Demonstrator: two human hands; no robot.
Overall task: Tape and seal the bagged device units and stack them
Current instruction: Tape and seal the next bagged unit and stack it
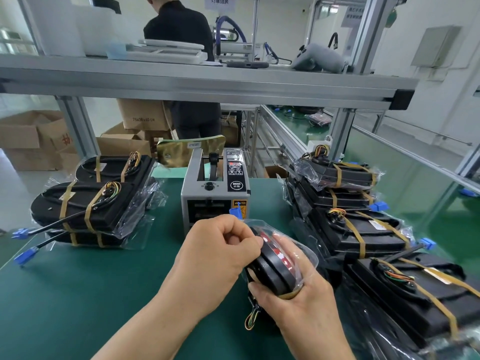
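Green matting (104, 294) is laid over the workbench, and a grey automatic tape dispenser (213, 193) is set at its middle, towards the far edge. Just near of the dispenser, a black round-edged device unit in a clear plastic bag (275, 266) is held on edge above the matting between both hands. The left hand (215, 255) is curled, with thumb and fingertips pinching the bag at the unit's upper rim. The right hand (304, 302) is wrapped round the unit's lower right side, the thumb pressed on the near edge and the fingers laid behind the bag. A bundle of coloured wires (251, 319) is seen hanging below the unit. To the left, a stack of bagged black units bound with tan tape (85, 211) is placed, with blue connectors (24, 255) on black cables lying beside it. To the right, a larger pile of taped bagged units (363, 229) is spread from near to far. An aluminium-framed shelf (207, 79) is mounted above the far edge; beyond it, brown cardboard boxes (31, 136) are piled at far left and a person in black clothing (179, 27) is turned away.
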